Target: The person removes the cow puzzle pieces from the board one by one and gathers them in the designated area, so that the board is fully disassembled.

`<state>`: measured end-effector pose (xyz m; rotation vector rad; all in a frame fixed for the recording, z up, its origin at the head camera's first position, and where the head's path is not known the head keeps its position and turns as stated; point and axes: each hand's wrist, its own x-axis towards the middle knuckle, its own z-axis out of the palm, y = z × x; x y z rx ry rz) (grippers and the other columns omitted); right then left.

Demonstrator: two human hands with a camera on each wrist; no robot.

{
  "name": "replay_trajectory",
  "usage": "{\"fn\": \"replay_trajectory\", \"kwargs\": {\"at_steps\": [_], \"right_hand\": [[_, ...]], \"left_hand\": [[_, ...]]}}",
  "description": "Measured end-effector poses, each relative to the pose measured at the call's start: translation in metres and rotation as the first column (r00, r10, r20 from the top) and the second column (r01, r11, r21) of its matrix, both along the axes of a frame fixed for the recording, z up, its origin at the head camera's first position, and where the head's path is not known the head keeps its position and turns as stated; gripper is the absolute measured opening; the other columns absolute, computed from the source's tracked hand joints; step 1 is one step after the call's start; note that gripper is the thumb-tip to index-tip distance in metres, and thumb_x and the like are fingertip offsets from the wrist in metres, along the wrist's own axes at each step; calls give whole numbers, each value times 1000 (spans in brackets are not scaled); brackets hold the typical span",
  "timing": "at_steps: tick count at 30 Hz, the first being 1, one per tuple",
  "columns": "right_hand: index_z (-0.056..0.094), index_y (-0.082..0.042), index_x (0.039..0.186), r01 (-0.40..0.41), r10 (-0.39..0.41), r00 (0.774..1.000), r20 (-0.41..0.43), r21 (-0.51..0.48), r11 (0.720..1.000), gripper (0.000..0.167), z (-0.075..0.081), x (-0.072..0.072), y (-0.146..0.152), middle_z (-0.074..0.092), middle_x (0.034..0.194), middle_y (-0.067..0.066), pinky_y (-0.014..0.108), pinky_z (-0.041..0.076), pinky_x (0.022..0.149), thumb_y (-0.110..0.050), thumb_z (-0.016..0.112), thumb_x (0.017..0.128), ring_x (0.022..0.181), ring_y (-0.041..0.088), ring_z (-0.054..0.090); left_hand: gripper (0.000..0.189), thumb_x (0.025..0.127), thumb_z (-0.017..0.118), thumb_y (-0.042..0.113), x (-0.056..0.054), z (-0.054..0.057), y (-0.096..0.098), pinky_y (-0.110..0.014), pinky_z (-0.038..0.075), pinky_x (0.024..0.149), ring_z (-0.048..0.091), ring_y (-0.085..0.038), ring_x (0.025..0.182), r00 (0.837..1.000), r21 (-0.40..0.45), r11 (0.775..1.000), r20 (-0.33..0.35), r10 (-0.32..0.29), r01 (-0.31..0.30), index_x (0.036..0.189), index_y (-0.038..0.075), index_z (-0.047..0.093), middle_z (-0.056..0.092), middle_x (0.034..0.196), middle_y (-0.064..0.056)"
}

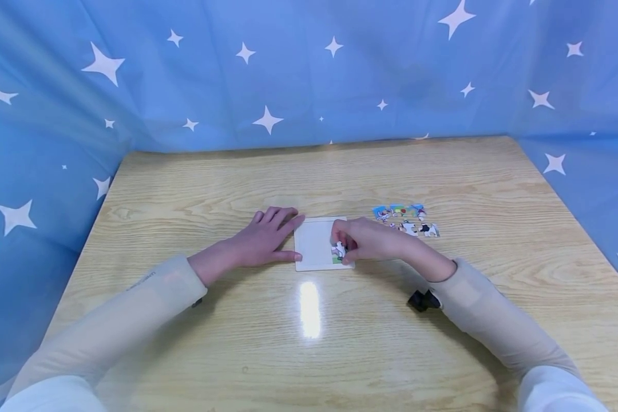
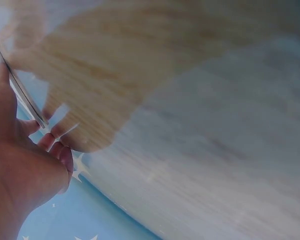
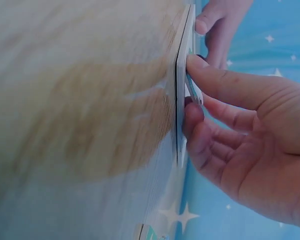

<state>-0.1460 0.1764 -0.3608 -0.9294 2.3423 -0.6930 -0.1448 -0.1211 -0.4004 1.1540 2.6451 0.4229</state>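
Observation:
A thin white puzzle tray (image 1: 314,252) lies on the table in the head view. My left hand (image 1: 266,237) rests at its left side, fingers spread, with index finger and thumb laid straight at the tray's edge. Over the tray's right part, my right hand (image 1: 373,239) pinches a jigsaw piece (image 1: 338,252) printed in white, pink and green, close to the lower right corner. From the right wrist view, this puzzle piece (image 3: 193,91) stands tilted against the tray (image 3: 180,90), between thumb and fingers.
Several loose jigsaw pieces (image 1: 407,220) with colourful printing lie to the right of the tray, beyond my right hand. The wooden table (image 1: 237,343) ends at a blue curtain (image 1: 298,68) with white stars. A bright light reflection shows on the tabletop in front of the tray.

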Motion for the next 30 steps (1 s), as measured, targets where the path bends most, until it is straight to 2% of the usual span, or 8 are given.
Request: {"fn": "replay_trajectory", "kwargs": {"at_steps": [9, 16, 30], "right_hand": [[65, -6, 108, -43, 40, 999, -31, -91, 995, 15, 4, -1, 4, 58, 85, -2, 30, 45, 73, 6, 72, 103, 77, 14, 51], [65, -7, 105, -55, 53, 998, -14, -158, 986, 16, 7, -3, 11, 60, 83, -4, 29, 45, 71, 9, 67, 104, 75, 13, 52], [66, -11, 105, -40, 38, 999, -21, -134, 990, 15, 15, -1, 30, 57, 82, -7, 29, 45, 70, 3, 69, 106, 74, 12, 51]], "left_hand": [[89, 110, 67, 51, 0, 3, 1, -65, 29, 121, 31, -44, 156, 1000, -16, 1000, -7, 0, 0, 174, 2, 29, 29, 174, -24], [89, 110, 67, 51, 0, 5, 1, -65, 30, 121, 31, -44, 156, 1000, -17, 1000, 1, -4, 4, 173, 2, 29, 29, 173, -25], [88, 110, 67, 49, 2, 3, 0, -68, 27, 122, 30, -45, 156, 1000, -2, 1000, 15, -5, 5, 174, 2, 29, 29, 174, -25]]}}
